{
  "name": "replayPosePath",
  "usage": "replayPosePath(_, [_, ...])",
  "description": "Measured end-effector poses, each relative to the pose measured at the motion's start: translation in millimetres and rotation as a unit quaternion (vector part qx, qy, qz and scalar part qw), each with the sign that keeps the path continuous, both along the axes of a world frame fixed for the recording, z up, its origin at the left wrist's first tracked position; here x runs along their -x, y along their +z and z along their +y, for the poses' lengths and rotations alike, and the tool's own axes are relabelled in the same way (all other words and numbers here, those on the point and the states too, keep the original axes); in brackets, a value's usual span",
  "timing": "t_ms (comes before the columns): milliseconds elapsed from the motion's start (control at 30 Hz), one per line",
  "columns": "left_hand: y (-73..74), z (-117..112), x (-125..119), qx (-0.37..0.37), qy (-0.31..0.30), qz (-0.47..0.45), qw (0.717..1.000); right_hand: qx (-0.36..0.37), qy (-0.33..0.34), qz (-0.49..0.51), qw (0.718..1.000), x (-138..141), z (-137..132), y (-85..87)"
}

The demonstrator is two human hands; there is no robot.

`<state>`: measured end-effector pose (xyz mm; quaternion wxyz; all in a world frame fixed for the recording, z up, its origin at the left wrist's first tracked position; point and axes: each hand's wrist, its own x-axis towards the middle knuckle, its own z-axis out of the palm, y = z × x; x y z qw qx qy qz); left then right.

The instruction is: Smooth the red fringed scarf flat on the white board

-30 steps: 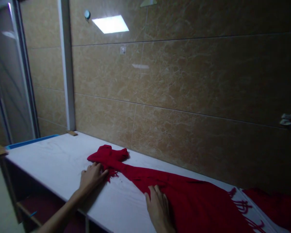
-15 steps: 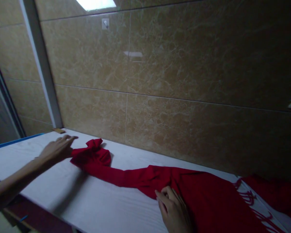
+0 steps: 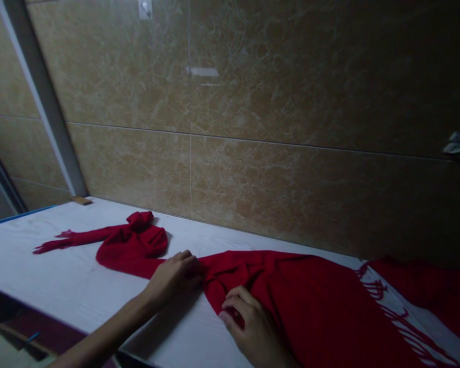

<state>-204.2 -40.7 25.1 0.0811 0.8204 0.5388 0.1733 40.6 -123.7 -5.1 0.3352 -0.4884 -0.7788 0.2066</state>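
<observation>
Head view looks down at two bare hands working on a red scarf (image 3: 291,301) spread along a white tabletop (image 3: 80,286). Closest to the camera, the right hand (image 3: 249,327) rests on the cloth near its front edge, fingers curled and pinching a fold of the red fabric between thumb and fingertips. Just beside it, toward the wall, the left hand (image 3: 176,273) reaches in from the lower left on a bare forearm; its fingers are bent and close on the narrow, gathered part of the scarf, knuckles up, the heel of the hand on the white surface.

From the left hand the scarf runs on leftward into a bunched lump with a small knot-like peak (image 3: 140,240), then thins into a twisted tail with fringe (image 3: 61,237) lying flat on the tabletop. To the right of the hands the cloth widens into a broad sheet, ending in a band of red fringe (image 3: 391,317) across the white surface. Beyond that fringe a second red cloth (image 3: 433,291) lies at the far right.

Behind everything stands a wall of tan marbled tiles (image 3: 253,102). A blue strip (image 3: 19,214) edges the table's far left end.
</observation>
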Motion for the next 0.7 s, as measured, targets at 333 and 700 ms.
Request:
replayPosePath(333, [4.7,7.4,11.2,0.017,-0.101,0.075,0.992,0.066,-0.113,-0.063,0.989,1.6,5.4,3.3])
replayPosePath(700, [20.9,49.2,16.0,0.109,-0.04,-0.04,0.992,-0.017,-0.029,-0.025,0.999,-5.5,3.2,-6.1])
